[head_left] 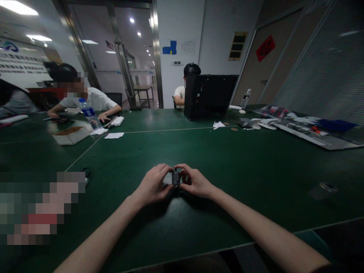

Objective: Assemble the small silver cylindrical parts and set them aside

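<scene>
While both bare arms stretch out over the dark green work table (244, 197), the left hand (152, 185) and right hand (196, 182) meet near the middle of the view, fingers curled inward and closed, their fingertips (170, 169) pinching a small dark grey block-shaped object (176, 178) from either side. A flat grey piece (168, 179) shows just beside it, between the hands; neither can be identified at this size, and whether they touch the tabletop cannot be told. The hands sit well in from the table's near edge (244, 243), with broad open green surface to both sides. Toward the left, a short black cable (87, 171) lies beside a blurred, pixelated patch (36, 206). Farther off are a clear water bottle (89, 113) and a shallow cardboard box (71, 135), near a seated person in a white shirt (93, 99) with both hands on the table. Straight ahead stands a black rectangular case (209, 96), a second person (179, 94) seated behind it, and to the right lies a long spread of papers and packaging (313, 129).
</scene>
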